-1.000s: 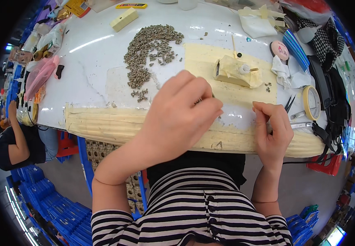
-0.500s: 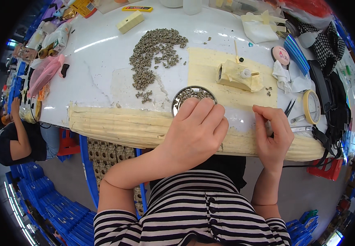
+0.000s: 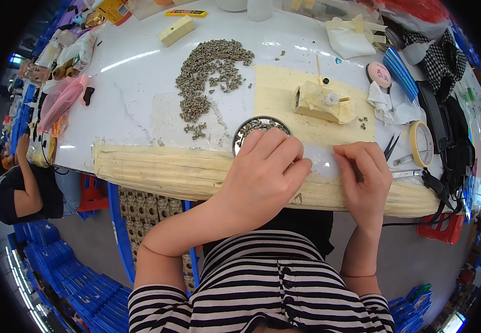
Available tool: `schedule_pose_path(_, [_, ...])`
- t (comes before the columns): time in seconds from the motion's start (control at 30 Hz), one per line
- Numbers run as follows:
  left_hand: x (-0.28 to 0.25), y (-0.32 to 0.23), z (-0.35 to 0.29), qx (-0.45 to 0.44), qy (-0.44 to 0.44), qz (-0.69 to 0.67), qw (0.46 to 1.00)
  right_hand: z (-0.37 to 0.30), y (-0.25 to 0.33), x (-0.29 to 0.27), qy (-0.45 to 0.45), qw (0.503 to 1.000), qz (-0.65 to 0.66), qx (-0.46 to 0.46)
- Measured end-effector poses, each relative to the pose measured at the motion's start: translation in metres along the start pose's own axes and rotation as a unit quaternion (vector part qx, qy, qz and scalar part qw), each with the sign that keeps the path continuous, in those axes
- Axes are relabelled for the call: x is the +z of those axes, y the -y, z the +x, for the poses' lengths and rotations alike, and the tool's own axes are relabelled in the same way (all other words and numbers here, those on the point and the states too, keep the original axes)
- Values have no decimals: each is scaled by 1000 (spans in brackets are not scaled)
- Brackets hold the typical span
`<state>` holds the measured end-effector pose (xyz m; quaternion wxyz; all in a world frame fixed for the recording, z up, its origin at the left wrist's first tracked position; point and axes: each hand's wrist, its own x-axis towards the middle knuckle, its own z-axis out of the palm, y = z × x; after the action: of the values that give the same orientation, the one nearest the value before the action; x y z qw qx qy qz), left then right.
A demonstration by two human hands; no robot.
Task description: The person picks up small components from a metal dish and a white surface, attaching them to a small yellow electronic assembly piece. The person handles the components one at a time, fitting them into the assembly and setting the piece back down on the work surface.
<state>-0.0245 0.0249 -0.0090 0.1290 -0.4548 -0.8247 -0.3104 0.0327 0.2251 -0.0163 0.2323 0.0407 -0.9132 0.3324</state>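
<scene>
My left hand [image 3: 265, 175] is closed just in front of a round metal-rimmed dish [image 3: 235, 140], covering part of it. Small metal parts [image 3: 260, 124] fill the part of the dish that shows; whatever the fingertips hold is hidden. Further right, my right hand [image 3: 367, 180] is held over the table's taped front edge with its fingers bent toward the thumb; I cannot make out anything in it. Beyond the dish, a large heap of the same kind of small metal parts [image 3: 196, 83] spreads on the white table [image 3: 124, 94].
A tape-wrapped block [image 3: 321, 102] with a pale stub stands on a beige sheet [image 3: 273, 83]. Black tweezers [image 3: 392, 146], a tape roll [image 3: 421, 144] and a white tissue [image 3: 381, 103] lie to the right. A pale block [image 3: 176, 30] sits at the back. A person's arm [image 3: 25, 180] shows far left.
My right hand has shifted a little to the left, nearer my left hand. My left hand has turned slightly, with its fingers drawn a bit closer to the dish's near side.
</scene>
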Motion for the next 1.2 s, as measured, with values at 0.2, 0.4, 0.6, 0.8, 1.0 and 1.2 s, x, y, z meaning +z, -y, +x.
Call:
schedule_pose_path(0.2, [-37,62,26,-56,-61,48,995,-2,2,1,-21,999,16,20])
schedule_pose_path(0.4, [-31,91,40,-31,-13,145,989,-3,0,1,-42,999,14,3])
schedule_pose_path(0.6, [-27,92,39,-45,-10,130,991,-2,-3,1,-47,999,13,-19])
schedule_pose_path(0.8, [-29,95,35,-89,-12,86,992,-3,-4,1,-54,998,15,-24])
schedule_pose_path(1.0, [-30,100,32,-106,-3,100,989,-4,-2,0,-57,998,16,-12])
schedule_pose_path(1.2, [-26,100,27,-78,-15,134,988,-4,-1,0,-58,998,12,-19])
